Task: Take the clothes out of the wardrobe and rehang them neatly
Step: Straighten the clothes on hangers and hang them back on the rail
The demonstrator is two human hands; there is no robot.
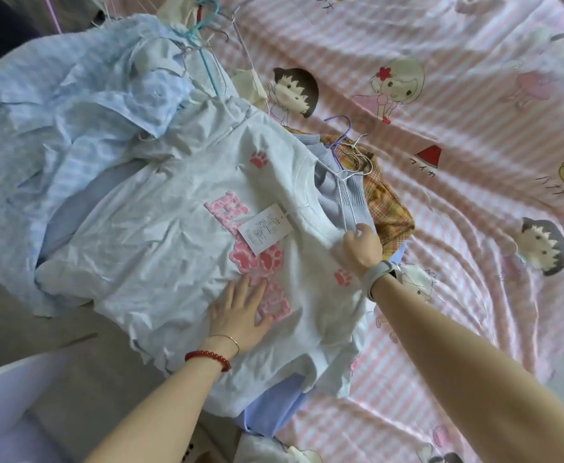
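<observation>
A wrinkled white T-shirt (173,235), pink-lettered and still tagged, is lying under the flat, open left hand (240,312); the right hand (362,243) is seemingly pinching its white hanger (345,202).

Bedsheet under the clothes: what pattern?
Pink and white stripes with cartoon characters and fruit on the bedsheet; head view, the only one.

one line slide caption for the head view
Left hand flat on a white T-shirt while right hand pinches its wire hanger.

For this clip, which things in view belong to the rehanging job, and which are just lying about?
Job:
white T-shirt with pink letters and paw prints
white wire hanger
left hand flat on the shirt
right hand pinching the hanger
pile of pale blue clothes

Lying about:
pink striped cartoon bedsheet
white paper tag
</observation>
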